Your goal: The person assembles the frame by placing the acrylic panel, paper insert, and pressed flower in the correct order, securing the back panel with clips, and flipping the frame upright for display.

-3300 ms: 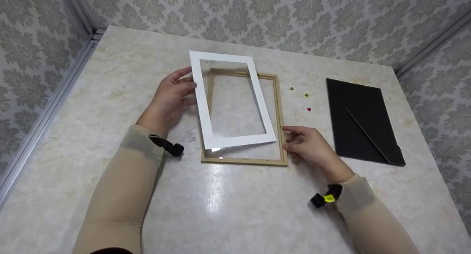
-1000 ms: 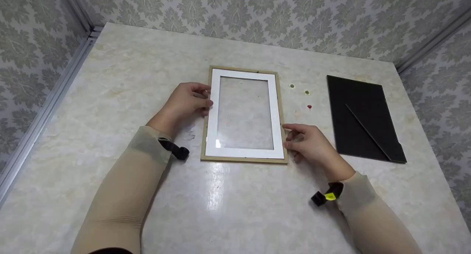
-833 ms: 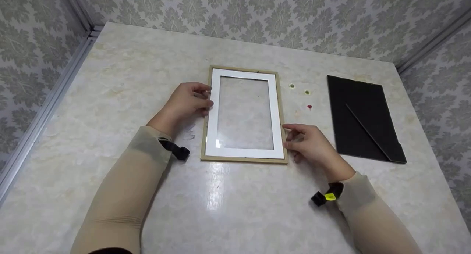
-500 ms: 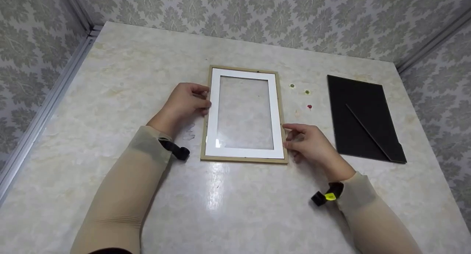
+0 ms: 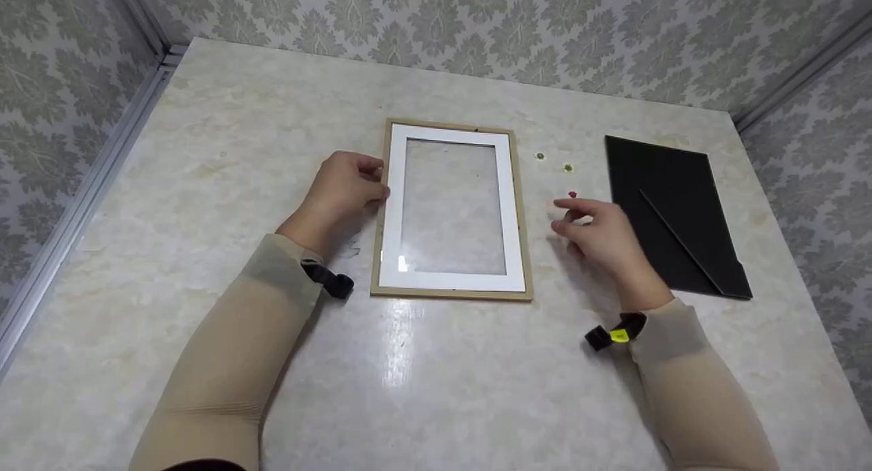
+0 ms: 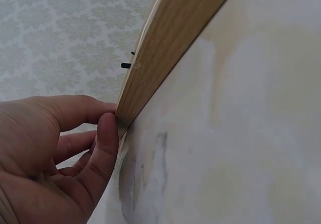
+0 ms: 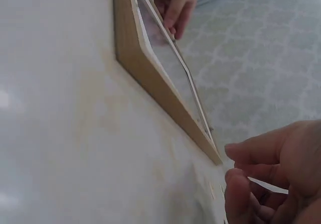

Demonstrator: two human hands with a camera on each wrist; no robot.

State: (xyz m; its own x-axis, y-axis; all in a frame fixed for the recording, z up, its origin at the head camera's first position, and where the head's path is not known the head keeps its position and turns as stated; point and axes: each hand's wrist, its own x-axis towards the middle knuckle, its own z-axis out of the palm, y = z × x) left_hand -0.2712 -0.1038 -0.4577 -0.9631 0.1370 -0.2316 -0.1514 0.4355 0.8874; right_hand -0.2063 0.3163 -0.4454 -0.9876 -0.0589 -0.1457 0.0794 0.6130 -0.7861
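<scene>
A light wooden picture frame (image 5: pixel 451 295) lies flat on the table, with a white mat (image 5: pixel 512 212) and a clear pane inside it. My left hand (image 5: pixel 340 188) rests at the frame's left side. In the left wrist view, the thumb (image 6: pixel 106 133) and index fingertip meet its wooden edge. Off the frame to the right, my right hand (image 5: pixel 599 236) hovers with loosely bent fingers and a gap between thumb and index. A small red dried flower (image 5: pixel 572 194) lies just beyond its fingertips. Two green-centred flowers (image 5: pixel 568 168) lie farther back.
A black backing board (image 5: pixel 671 185) with a slanted stand strip (image 5: pixel 681 242) lies at the right. Small black tabs (image 6: pixel 126 65) stick out of the frame's edge. Patterned wallpaper (image 5: pixel 436 28) rises behind the marbled table (image 5: pixel 463 389).
The white mat and pane, earlier held tilted over the frame by my left hand, now sit inside it. My right hand has left the frame's right side and moved right and up, towards the flowers.
</scene>
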